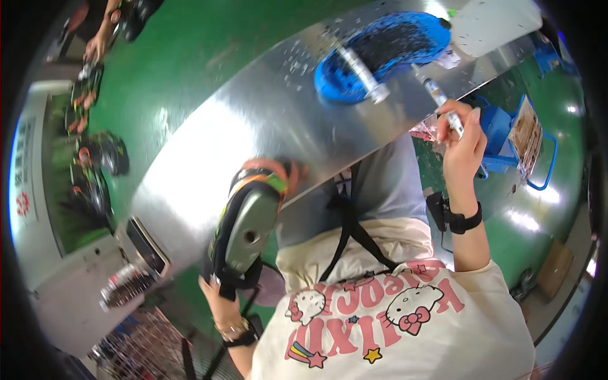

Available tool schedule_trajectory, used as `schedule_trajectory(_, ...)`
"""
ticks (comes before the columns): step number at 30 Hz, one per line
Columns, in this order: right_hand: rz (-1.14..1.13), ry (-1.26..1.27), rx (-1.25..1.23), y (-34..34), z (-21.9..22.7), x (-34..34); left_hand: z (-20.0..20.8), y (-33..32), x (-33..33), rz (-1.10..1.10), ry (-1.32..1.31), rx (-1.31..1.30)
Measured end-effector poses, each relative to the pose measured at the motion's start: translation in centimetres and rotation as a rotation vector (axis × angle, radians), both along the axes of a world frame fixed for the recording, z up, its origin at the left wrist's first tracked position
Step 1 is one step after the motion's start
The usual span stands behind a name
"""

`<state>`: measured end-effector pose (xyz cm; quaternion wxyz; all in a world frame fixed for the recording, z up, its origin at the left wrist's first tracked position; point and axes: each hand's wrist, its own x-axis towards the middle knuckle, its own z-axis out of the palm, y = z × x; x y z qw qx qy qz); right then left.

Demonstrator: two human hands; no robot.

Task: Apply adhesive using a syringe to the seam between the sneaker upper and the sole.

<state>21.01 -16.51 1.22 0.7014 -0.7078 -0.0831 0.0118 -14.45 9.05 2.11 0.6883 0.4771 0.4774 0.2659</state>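
Note:
My left hand [218, 304] grips the heel end of a black shoe [223, 237] with orange and green on its front, which is blurred. A grey shoe last [251, 235] with a round hole fills the shoe's opening. The shoe is tilted at the near edge of the metal table. My right hand [465, 136] is closed around a slim white pen-like tool [437, 94], its thin tip pointing toward a blue tray [339, 88]. Dark crumbly residue covers the tray's inside. Across the tray lies another white tube [362, 73], touched by neither hand.
White scraps [304, 60] are scattered on the metal table [253, 104] left of the tray. A blue cart [503, 142] with a brown board stands at the right. At the far left are several shoes [101, 155] on a rack and another person's hand [96, 47].

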Motion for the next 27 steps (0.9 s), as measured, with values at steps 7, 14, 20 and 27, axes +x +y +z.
schedule_trajectory(7, 0.069, -0.007, 0.134, 0.2, 2.3, -3.9, -1.5, 7.1, 3.3, 0.003, -0.105, 0.302)
schedule_trajectory(14, 0.625, -0.088, 0.005, 1.3, 4.7, -9.1, -2.9, 10.0, 3.7, -0.091, -0.063, 0.456)
schedule_trajectory(20, 0.744, -0.16, -0.033, 2.6, 5.1, -8.4, -3.5, 9.5, 4.2, -0.02, 0.135, 0.575)
schedule_trajectory(27, 0.768, -0.148, 0.039, 3.5, 4.4, -8.4, -3.5, 9.9, 4.2, 0.003, 0.206, 0.573)
